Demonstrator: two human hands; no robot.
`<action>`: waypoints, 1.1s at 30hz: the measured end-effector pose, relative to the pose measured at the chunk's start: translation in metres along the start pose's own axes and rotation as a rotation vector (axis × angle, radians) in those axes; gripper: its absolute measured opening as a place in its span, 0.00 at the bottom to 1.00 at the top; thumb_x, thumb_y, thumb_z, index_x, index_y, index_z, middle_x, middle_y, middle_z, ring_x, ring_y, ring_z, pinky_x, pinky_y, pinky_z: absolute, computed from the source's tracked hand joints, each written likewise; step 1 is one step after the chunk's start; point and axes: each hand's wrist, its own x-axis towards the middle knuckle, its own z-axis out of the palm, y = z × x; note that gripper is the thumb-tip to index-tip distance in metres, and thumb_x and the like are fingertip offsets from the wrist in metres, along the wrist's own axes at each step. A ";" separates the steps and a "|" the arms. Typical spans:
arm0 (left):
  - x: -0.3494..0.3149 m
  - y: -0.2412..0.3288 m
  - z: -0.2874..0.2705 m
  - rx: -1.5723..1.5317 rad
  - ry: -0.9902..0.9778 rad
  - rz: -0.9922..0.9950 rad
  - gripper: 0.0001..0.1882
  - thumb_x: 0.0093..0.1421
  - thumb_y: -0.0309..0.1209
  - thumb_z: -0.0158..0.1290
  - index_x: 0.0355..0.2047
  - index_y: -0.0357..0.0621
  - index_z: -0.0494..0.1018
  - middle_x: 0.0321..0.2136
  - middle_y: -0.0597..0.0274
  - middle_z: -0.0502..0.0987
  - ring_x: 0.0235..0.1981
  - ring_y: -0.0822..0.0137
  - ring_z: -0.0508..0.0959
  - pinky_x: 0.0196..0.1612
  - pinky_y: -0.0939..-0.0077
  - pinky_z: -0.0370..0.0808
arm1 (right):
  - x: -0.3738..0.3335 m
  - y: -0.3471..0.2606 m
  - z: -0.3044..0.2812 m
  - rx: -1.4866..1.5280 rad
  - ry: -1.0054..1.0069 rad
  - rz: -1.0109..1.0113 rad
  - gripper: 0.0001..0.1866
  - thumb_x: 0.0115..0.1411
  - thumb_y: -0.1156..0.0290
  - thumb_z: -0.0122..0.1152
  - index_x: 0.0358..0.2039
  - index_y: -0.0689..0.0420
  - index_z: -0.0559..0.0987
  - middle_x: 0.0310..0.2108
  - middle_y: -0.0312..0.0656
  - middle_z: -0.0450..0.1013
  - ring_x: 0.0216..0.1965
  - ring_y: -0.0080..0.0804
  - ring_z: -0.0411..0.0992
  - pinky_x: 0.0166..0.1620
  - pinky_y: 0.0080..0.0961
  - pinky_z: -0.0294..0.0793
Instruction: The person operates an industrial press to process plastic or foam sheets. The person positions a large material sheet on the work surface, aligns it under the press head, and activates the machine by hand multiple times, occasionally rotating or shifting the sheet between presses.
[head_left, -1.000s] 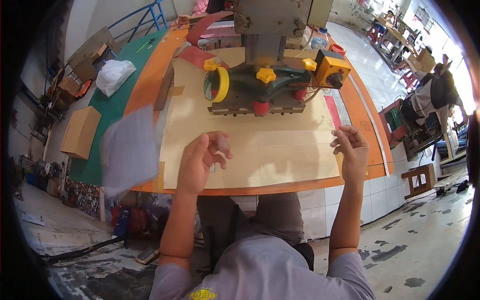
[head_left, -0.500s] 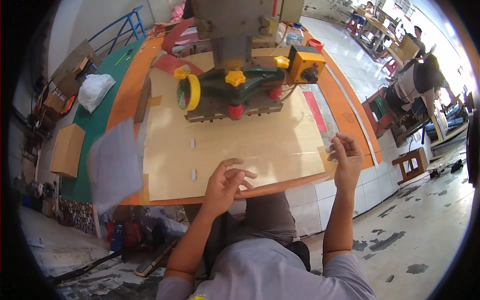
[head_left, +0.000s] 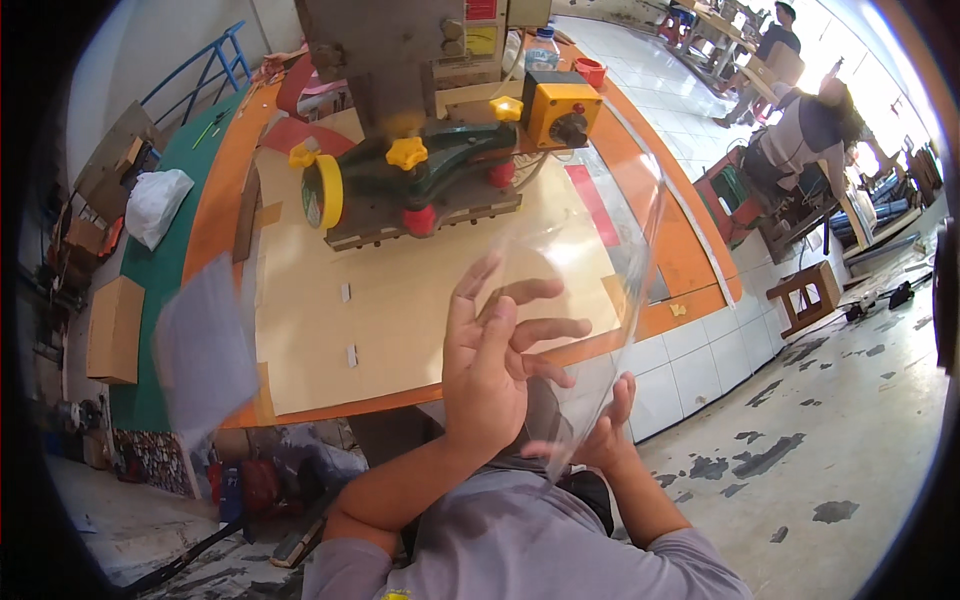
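My right hand [head_left: 606, 432] grips the lower edge of a clear plastic sheet [head_left: 625, 290], its fingers partly seen through or beside the sheet. The sheet stands tilted above the front right of the table. My left hand [head_left: 487, 365] is raised at the sheet's left side, fingers spread and bent; whether it touches the sheet I cannot tell. Beneath them lies a tan board [head_left: 400, 310] with two small pale pads, one of them a pad [head_left: 352, 356] near the front edge. Behind stands a machine with a green head [head_left: 440, 180], yellow star knobs and red caps.
A stack of clear sheets [head_left: 207, 350] lies at the table's left. Beside it are a cardboard box [head_left: 115, 330] and a white plastic bag [head_left: 157, 205] on green cloth. An orange control box [head_left: 562, 110] juts from the machine. People work at the far right, near a wooden stool [head_left: 808, 300].
My right hand has come down and inward, and the clear sheet now stands raised in it. My left hand has moved right and up, its fingers spreading. The view has shifted to the right.
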 end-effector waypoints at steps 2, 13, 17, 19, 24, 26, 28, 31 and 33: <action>-0.002 0.002 0.000 0.010 -0.017 -0.010 0.28 0.80 0.31 0.36 0.77 0.50 0.46 0.60 0.39 0.72 0.48 0.46 0.86 0.28 0.64 0.91 | 0.004 0.010 -0.012 -0.080 -0.010 0.039 0.44 0.57 0.42 0.76 0.66 0.49 0.69 0.70 0.54 0.64 0.70 0.59 0.63 0.72 0.59 0.56; -0.080 0.009 -0.057 0.487 -0.485 -0.575 0.38 0.72 0.22 0.50 0.78 0.47 0.47 0.64 0.43 0.74 0.56 0.54 0.83 0.54 0.65 0.81 | 0.067 0.124 -0.292 -0.240 0.033 0.608 0.11 0.69 0.72 0.58 0.49 0.63 0.81 0.41 0.42 0.77 0.46 0.32 0.76 0.56 0.31 0.75; -0.101 0.035 -0.112 0.829 -0.516 -0.535 0.32 0.70 0.24 0.57 0.72 0.42 0.63 0.59 0.51 0.80 0.55 0.62 0.83 0.58 0.67 0.78 | 0.008 0.179 -0.311 -0.161 -0.158 1.046 0.11 0.72 0.73 0.58 0.50 0.63 0.82 0.37 0.38 0.78 0.41 0.25 0.76 0.48 0.25 0.76; -0.112 0.064 -0.137 0.892 -0.309 -0.412 0.26 0.70 0.25 0.56 0.67 0.37 0.69 0.56 0.50 0.82 0.54 0.63 0.83 0.60 0.65 0.77 | -0.058 0.220 -0.316 -0.252 -0.381 1.117 0.10 0.74 0.74 0.54 0.48 0.61 0.82 0.33 0.35 0.77 0.34 0.23 0.74 0.40 0.22 0.76; -0.127 0.155 -0.227 1.176 0.291 0.237 0.20 0.75 0.32 0.51 0.62 0.36 0.72 0.56 0.51 0.81 0.52 0.63 0.82 0.63 0.62 0.73 | -0.211 0.275 -0.270 -0.386 -0.445 1.240 0.13 0.67 0.78 0.56 0.48 0.59 0.86 0.33 0.44 0.83 0.33 0.28 0.80 0.37 0.27 0.79; -0.125 0.199 -0.268 1.556 0.556 0.368 0.21 0.75 0.33 0.51 0.65 0.38 0.71 0.58 0.53 0.80 0.58 0.61 0.78 0.65 0.62 0.71 | -0.251 0.281 -0.250 -0.543 -0.489 1.240 0.15 0.66 0.79 0.56 0.48 0.58 0.87 0.35 0.47 0.84 0.35 0.35 0.82 0.39 0.30 0.80; -0.114 0.224 -0.294 1.669 0.626 0.393 0.21 0.75 0.32 0.51 0.65 0.39 0.71 0.59 0.53 0.79 0.63 0.59 0.76 0.68 0.61 0.68 | -0.290 0.280 -0.255 -0.815 -0.577 1.085 0.15 0.66 0.78 0.56 0.48 0.57 0.88 0.39 0.49 0.85 0.37 0.41 0.83 0.41 0.34 0.81; -0.122 0.253 -0.304 2.125 0.615 0.463 0.23 0.75 0.34 0.52 0.68 0.41 0.70 0.63 0.54 0.76 0.67 0.54 0.72 0.70 0.58 0.66 | -0.323 0.263 -0.215 -0.762 -0.586 1.179 0.15 0.67 0.74 0.57 0.50 0.55 0.88 0.42 0.50 0.85 0.42 0.47 0.83 0.47 0.39 0.81; -0.121 0.253 -0.309 2.248 0.570 0.328 0.23 0.75 0.35 0.52 0.67 0.41 0.71 0.66 0.53 0.74 0.69 0.51 0.70 0.70 0.55 0.66 | -0.363 0.243 -0.194 -0.732 -0.603 1.158 0.15 0.68 0.72 0.57 0.50 0.53 0.87 0.46 0.51 0.84 0.48 0.49 0.82 0.52 0.40 0.80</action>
